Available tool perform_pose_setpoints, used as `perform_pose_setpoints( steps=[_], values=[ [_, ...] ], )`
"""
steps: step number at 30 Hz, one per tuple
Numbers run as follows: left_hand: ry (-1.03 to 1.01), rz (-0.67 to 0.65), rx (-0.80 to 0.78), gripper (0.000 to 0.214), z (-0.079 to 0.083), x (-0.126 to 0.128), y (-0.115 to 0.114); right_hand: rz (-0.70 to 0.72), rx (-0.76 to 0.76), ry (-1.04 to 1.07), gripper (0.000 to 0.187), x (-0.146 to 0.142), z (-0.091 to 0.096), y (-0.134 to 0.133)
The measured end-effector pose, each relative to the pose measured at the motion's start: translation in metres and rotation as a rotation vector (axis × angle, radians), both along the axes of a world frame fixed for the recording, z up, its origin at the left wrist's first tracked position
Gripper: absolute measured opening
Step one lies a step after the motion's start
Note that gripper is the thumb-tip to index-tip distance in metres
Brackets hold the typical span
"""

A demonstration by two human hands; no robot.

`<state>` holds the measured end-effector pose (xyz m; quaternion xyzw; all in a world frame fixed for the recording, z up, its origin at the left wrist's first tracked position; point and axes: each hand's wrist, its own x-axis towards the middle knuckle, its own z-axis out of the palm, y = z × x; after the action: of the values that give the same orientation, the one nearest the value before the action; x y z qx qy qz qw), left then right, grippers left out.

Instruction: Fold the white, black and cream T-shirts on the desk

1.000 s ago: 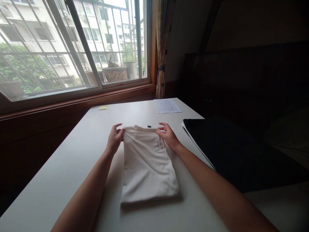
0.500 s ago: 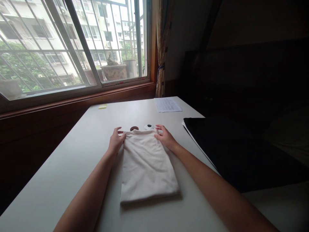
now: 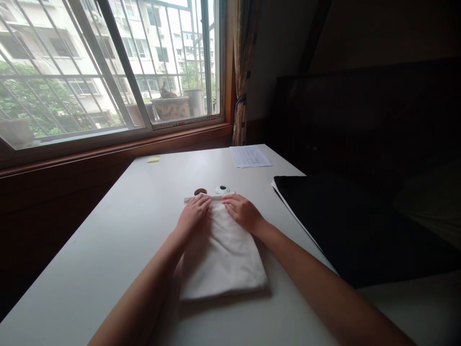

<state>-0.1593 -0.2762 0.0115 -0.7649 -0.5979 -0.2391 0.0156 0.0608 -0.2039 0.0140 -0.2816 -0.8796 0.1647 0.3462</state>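
Observation:
A folded piece of white cloth [image 3: 226, 262] lies on the white table [image 3: 90, 250] in front of me, lightly wrinkled, its far edge narrower than its near one. My left hand [image 3: 196, 211] rests flat on the far left part of the cloth, fingers stretched out. On the far right part lies my right hand [image 3: 243, 211], palm down with its fingers extended towards the middle. Just past the cloth's far edge are a brown round object [image 3: 200, 191] and a white round object with a dark centre [image 3: 222, 189]; the cloth partly hides the brown one.
Printed paper sheets [image 3: 251, 156] lie at the table's far edge, and yellow sticky notes [image 3: 153, 159] at the far left corner. A large black cloth or sheet [image 3: 360, 230] covers the right side. Behind the table are a barred window [image 3: 108, 72] and a tied curtain [image 3: 240, 96].
Both hands have moved inward from the cloth's far corners onto its top. The left hand has shifted right and flattened; the right has shifted slightly left. The cloth stays in place.

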Motion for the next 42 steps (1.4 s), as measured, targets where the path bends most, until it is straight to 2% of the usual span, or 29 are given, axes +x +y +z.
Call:
perform_pose_setpoints(
  steps=[3, 8, 12, 20, 30, 34, 39, 42],
  values=[
    [0.109, 0.037, -0.137, 0.051, -0.01, 0.004, -0.002, 0.087, -0.041, -0.233, 0.041, 0.0, -0.005, -0.002],
    [0.205, 0.084, -0.253, 0.062, -0.01, -0.022, -0.002, 0.012, -0.124, -0.485, 0.059, 0.011, -0.01, 0.009],
    [0.182, 0.17, -0.317, 0.065, -0.008, -0.039, 0.0, -0.051, -0.166, -0.558, 0.065, 0.018, -0.011, 0.016],
    [0.136, 0.275, -0.297, 0.061, -0.011, -0.046, 0.0, -0.166, -0.143, -0.488, 0.06, 0.027, -0.02, 0.018],
    [0.104, 0.267, -0.255, 0.057, -0.014, -0.047, 0.0, -0.189, 0.002, -0.351, 0.05, 0.03, -0.035, 0.024],
    [0.102, 0.267, -0.191, 0.055, -0.014, -0.048, -0.002, -0.176, 0.044, -0.332, 0.049, 0.03, -0.039, 0.027],
    [0.193, 0.154, 0.029, 0.048, 0.001, -0.029, -0.008, -0.169, 0.085, -0.303, 0.047, 0.03, -0.043, 0.03],
    [0.235, 0.009, 0.021, 0.046, 0.008, 0.002, -0.015, -0.168, 0.104, -0.304, 0.046, 0.03, -0.045, 0.032]
  ],
)
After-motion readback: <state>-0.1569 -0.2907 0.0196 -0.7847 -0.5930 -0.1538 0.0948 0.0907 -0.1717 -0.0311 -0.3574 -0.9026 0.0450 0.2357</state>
